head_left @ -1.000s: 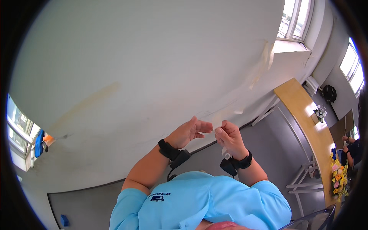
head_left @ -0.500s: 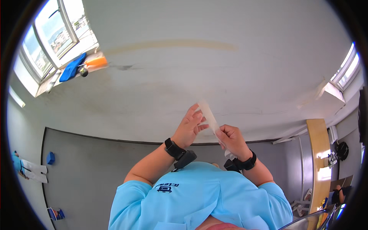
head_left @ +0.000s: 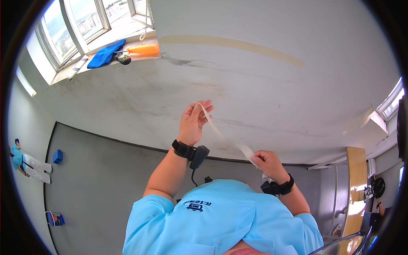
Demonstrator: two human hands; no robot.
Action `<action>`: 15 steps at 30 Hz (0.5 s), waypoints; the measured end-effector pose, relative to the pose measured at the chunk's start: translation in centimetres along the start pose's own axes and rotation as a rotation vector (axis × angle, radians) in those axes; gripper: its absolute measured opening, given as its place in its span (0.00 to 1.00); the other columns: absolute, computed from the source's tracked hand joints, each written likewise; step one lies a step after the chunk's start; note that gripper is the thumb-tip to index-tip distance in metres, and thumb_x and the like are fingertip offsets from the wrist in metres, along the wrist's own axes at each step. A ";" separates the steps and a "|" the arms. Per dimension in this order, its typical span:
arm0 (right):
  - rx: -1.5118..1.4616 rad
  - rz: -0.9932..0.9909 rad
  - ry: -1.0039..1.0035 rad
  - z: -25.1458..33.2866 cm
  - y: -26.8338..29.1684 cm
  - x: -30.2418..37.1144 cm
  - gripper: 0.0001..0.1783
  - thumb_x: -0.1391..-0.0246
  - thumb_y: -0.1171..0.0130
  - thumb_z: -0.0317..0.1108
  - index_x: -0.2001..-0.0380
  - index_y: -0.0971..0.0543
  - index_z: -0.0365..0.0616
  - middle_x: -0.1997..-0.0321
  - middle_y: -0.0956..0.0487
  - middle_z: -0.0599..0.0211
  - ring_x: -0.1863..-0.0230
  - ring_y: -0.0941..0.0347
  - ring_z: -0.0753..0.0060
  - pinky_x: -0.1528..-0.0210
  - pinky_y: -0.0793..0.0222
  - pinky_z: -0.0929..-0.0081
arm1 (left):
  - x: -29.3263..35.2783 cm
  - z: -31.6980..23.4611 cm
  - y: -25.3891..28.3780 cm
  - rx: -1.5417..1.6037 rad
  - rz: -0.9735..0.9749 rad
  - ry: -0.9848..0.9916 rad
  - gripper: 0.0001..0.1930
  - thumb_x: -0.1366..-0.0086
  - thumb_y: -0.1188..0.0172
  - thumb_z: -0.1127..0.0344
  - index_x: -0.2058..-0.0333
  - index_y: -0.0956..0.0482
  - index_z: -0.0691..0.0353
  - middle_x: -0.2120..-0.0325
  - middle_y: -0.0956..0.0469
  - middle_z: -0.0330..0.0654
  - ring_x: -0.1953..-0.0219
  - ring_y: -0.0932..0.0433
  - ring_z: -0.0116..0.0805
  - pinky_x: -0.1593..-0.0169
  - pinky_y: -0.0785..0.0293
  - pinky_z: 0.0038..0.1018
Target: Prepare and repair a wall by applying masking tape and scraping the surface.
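The white wall (head_left: pixel 263 72) filled most of the frame, and the grey floor (head_left: pixel 102 170) lay at the lower left. Compared with half a second before, the view had turned a little more toward the window sill (head_left: pixel 106 59) at the upper left, where a blue cloth (head_left: pixel 104 54) and an orange tool (head_left: pixel 142 49) rested.

The main change was between the hands. They had been near each other in the centre, and now they were well apart, so the pale strip of tape (head_left: pixel 225 138) was stretched out in a long slanted line from centre to lower right. It seemed the strip was being drawn out longer.

The left hand (head_left: pixel 193 123), in the centre, pinched the upper end of the strip between thumb and fingertips, the other fingers loosely curled. The right hand (head_left: pixel 267 163), lower and to the right, was closed around the lower end. Both wrists carried black bands.
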State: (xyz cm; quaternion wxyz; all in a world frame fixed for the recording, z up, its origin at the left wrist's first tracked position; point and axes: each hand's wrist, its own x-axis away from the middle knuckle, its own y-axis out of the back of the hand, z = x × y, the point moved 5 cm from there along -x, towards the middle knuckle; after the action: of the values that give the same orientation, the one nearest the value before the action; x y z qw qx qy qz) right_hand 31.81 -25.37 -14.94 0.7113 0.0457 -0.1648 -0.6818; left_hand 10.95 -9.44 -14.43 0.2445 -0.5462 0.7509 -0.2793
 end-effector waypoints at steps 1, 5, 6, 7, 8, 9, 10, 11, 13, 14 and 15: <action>0.001 0.000 0.003 -0.4 0.3 -0.1 0.11 0.49 0.48 0.35 0.72 0.25 0.36 0.84 0.31 0.76 0.81 0.39 0.88 0.79 0.44 0.86 | 0.0 -0.2 0.2 -0.034 -0.014 0.012 0.06 0.37 0.54 0.65 0.64 0.31 0.57 0.61 0.27 0.40 0.59 0.27 0.32 0.61 0.31 0.25; 0.055 -0.017 0.027 -1.1 1.1 -0.6 0.10 0.51 0.47 0.34 0.72 0.25 0.36 0.83 0.30 0.74 0.80 0.37 0.87 0.78 0.42 0.86 | -0.6 -1.2 1.9 -0.082 0.020 -0.127 0.03 0.40 0.49 0.66 0.70 0.27 0.55 0.70 0.26 0.33 0.68 0.28 0.24 0.65 0.33 0.21; 0.080 -0.057 0.029 -1.2 1.6 -0.7 0.10 0.52 0.46 0.34 0.72 0.25 0.36 0.83 0.29 0.73 0.80 0.37 0.87 0.77 0.41 0.86 | -0.6 -1.4 1.9 -0.083 0.023 -0.125 0.03 0.40 0.49 0.66 0.70 0.27 0.55 0.70 0.26 0.33 0.68 0.28 0.24 0.65 0.33 0.21; 0.078 -0.061 0.028 -1.4 1.9 -0.9 0.10 0.52 0.46 0.34 0.72 0.25 0.36 0.83 0.29 0.73 0.80 0.37 0.87 0.77 0.41 0.86 | -0.5 -1.6 2.0 -0.110 0.006 -0.135 0.02 0.40 0.48 0.67 0.71 0.27 0.55 0.71 0.26 0.32 0.69 0.29 0.22 0.65 0.33 0.21; 0.062 -0.059 0.014 -1.6 2.1 -1.2 0.10 0.53 0.46 0.34 0.71 0.25 0.36 0.82 0.28 0.72 0.80 0.37 0.86 0.77 0.41 0.86 | -0.4 -1.8 2.1 -0.138 -0.010 -0.145 0.02 0.41 0.47 0.68 0.72 0.27 0.55 0.72 0.27 0.31 0.70 0.30 0.21 0.65 0.33 0.20; 0.045 -0.055 0.001 -1.6 2.3 -1.5 0.11 0.54 0.45 0.34 0.71 0.25 0.36 0.82 0.28 0.71 0.80 0.36 0.85 0.76 0.40 0.85 | -0.3 -1.8 2.3 -0.141 -0.007 -0.144 0.02 0.41 0.47 0.68 0.72 0.27 0.55 0.72 0.27 0.31 0.70 0.30 0.21 0.65 0.33 0.20; 0.042 -0.057 0.003 -1.5 2.5 -1.8 0.11 0.54 0.45 0.34 0.71 0.25 0.36 0.82 0.28 0.71 0.80 0.36 0.85 0.76 0.40 0.85 | -0.3 -1.8 2.9 -0.151 -0.021 -0.164 0.02 0.41 0.47 0.68 0.71 0.27 0.55 0.73 0.27 0.30 0.71 0.30 0.20 0.65 0.33 0.20; 0.094 -0.001 -0.045 -1.5 2.4 -2.1 0.11 0.55 0.45 0.34 0.72 0.25 0.36 0.82 0.27 0.70 0.80 0.36 0.84 0.75 0.39 0.84 | -0.2 -2.0 3.3 -0.162 -0.035 -0.184 0.02 0.41 0.48 0.68 0.70 0.27 0.55 0.73 0.27 0.30 0.71 0.30 0.20 0.65 0.34 0.20; 0.145 0.050 -0.093 -1.8 2.6 -2.5 0.11 0.55 0.45 0.34 0.73 0.25 0.35 0.82 0.26 0.69 0.80 0.35 0.83 0.75 0.38 0.83 | -0.4 -2.2 3.9 -0.126 -0.067 -0.199 0.02 0.41 0.47 0.67 0.70 0.27 0.55 0.73 0.28 0.29 0.72 0.31 0.19 0.66 0.34 0.19; 0.247 0.041 -0.056 -2.2 2.8 -2.9 0.11 0.56 0.44 0.34 0.74 0.25 0.35 0.82 0.26 0.69 0.79 0.34 0.82 0.74 0.38 0.83 | -0.4 -2.5 4.4 -0.089 -0.103 -0.216 0.02 0.41 0.47 0.67 0.69 0.27 0.54 0.74 0.28 0.29 0.72 0.31 0.19 0.66 0.34 0.19; 0.350 0.036 -0.017 -2.3 2.9 -3.2 0.11 0.56 0.44 0.35 0.75 0.24 0.35 0.81 0.26 0.68 0.79 0.33 0.81 0.73 0.37 0.82 | -0.6 -2.9 5.0 -0.090 -0.102 -0.218 0.02 0.41 0.47 0.67 0.69 0.27 0.54 0.74 0.28 0.29 0.72 0.31 0.19 0.66 0.34 0.19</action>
State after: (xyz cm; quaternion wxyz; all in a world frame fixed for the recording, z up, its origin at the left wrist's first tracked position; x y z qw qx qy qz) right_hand 35.25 -22.42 -16.82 0.7032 0.1599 -0.2878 -0.6301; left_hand 5.78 -7.22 -15.74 0.2851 -0.6213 0.7029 -0.1964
